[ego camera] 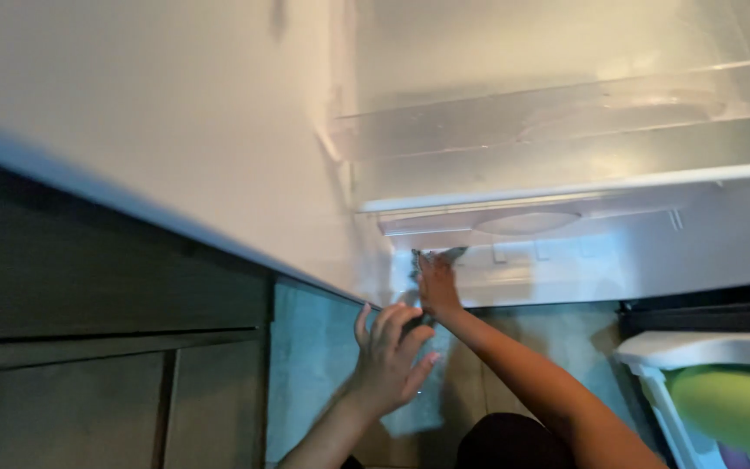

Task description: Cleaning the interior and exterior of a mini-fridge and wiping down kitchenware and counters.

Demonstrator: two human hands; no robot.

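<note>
Nearest me, my left hand [390, 356] hovers open-fingered; my right hand [436, 282] pinches a crumpled clear wrapper [431, 257] under the fridge drawer [566, 148]. It could snag or tear there.

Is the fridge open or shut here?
Open: the fridge interior shows, with clear shelves visible, and the right hand reaches inside.

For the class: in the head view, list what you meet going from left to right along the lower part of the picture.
Dark cabinet → left hand → right hand → white bin → green object.
</note>
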